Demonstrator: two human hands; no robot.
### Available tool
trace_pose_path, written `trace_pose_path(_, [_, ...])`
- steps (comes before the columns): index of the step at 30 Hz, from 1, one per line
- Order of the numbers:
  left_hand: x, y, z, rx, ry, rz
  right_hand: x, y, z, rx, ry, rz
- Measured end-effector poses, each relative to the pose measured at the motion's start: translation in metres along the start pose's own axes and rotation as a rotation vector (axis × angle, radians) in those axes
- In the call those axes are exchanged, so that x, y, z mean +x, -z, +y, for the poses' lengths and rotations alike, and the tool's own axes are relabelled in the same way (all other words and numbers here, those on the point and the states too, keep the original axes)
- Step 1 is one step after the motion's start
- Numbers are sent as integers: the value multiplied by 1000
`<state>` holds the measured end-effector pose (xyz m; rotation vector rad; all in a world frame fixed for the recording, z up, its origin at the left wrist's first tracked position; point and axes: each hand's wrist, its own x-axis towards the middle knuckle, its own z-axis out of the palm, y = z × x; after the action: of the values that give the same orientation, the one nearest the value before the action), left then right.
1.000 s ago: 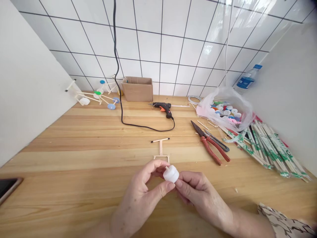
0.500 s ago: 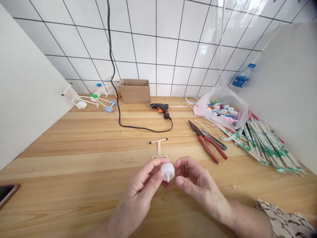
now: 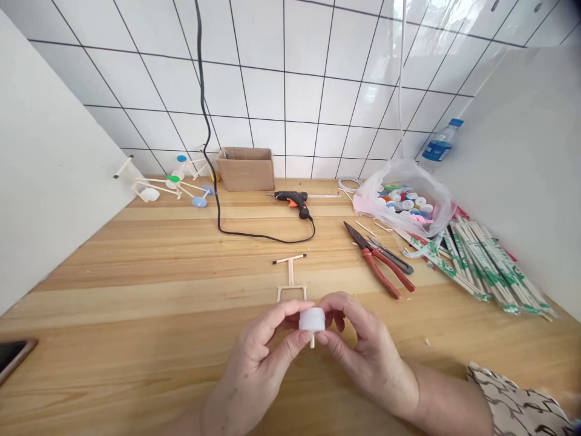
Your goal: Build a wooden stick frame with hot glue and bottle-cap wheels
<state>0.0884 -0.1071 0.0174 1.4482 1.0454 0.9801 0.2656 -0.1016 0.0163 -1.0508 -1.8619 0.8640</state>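
Note:
A white bottle cap (image 3: 311,319) with a short wooden stick (image 3: 312,342) poking out below it is held between both hands, above the table. My left hand (image 3: 267,357) pinches its left side with thumb and fingers. On the right side, the thumb and fingertips of my right hand (image 3: 367,351) press against the cap. Just beyond my fingers lies a small frame of wooden sticks (image 3: 291,272), T-shaped at the far end with dark tips on its crossbar; its near part is hidden behind my hands.
A black glue gun (image 3: 293,198) with its cable lies before a cardboard box (image 3: 246,169). Red-handled pliers (image 3: 384,266) and small snips (image 3: 393,255) lie right, near a bag of caps (image 3: 372,188) and wrapped chopsticks (image 3: 494,266). Stick-and-cap models (image 3: 172,183) stand back left; a phone (image 3: 16,357) lies left.
My right hand has closed onto the cap, which was in my left hand alone. The cap has tipped to show its side, and more of the stick frame shows.

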Motion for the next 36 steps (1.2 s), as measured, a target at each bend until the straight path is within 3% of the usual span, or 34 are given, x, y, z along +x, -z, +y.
trace_pose_path(5, [-5,2,-5,46,-42,18,-3,-1,-1,-37,77,4])
trace_pose_path(12, [-4,0,-5,2,-35,21,-2,-1,-4,-47,53,9])
trace_pose_path(17, [0,2,-2,-280,128,-11,-2,-1,-8,-41,48,30])
trace_pose_path(25, [5,3,0,-685,301,-70,2,3,-9,99,33,-67])
trace_pose_path(30, [3,4,-4,-583,292,-59,4,-1,-5,151,3,-93])
trace_pose_path(36, [1,5,-4,-401,201,-53,3,0,0,20,37,-53])
